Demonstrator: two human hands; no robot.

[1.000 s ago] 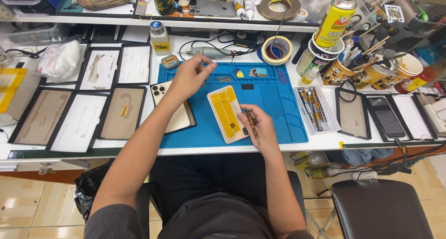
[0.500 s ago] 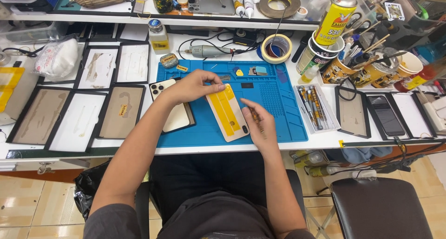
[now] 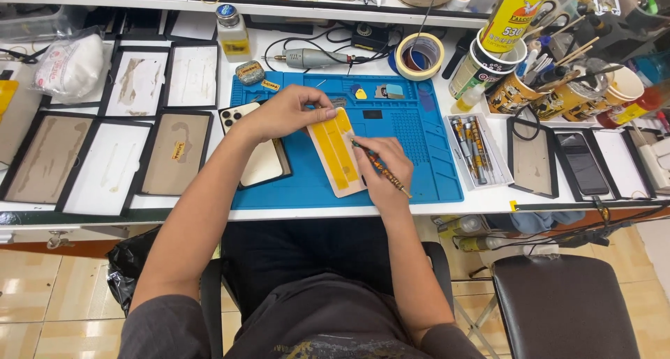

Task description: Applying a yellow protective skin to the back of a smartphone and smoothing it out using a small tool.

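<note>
A pale flat panel with a wide yellow strip [image 3: 337, 152] lies on the blue work mat [image 3: 412, 143]. My left hand [image 3: 286, 111] rests on the panel's upper left end, fingers curled over its top edge. My right hand [image 3: 377, 163] sits on the panel's right side and grips a thin orange-handled screwdriver [image 3: 380, 168], its tip touching the panel near the upper right edge. A cream-backed phone [image 3: 259, 156] lies face down just left of the panel, partly under my left forearm.
Several framed screens [image 3: 105, 132] lie left of the mat. A tray of screwdrivers [image 3: 474, 150] and dark screens [image 3: 583, 163] sit at right. A tape roll [image 3: 419, 55], rotary tool [image 3: 310, 57], small bottle [image 3: 232, 31], spray can [image 3: 509, 13] and cups of tools [image 3: 558, 87] stand behind.
My left hand came back from the mat's far left corner and settled on the panel's top end. My right hand shifted slightly, keeping the screwdriver at the panel.
</note>
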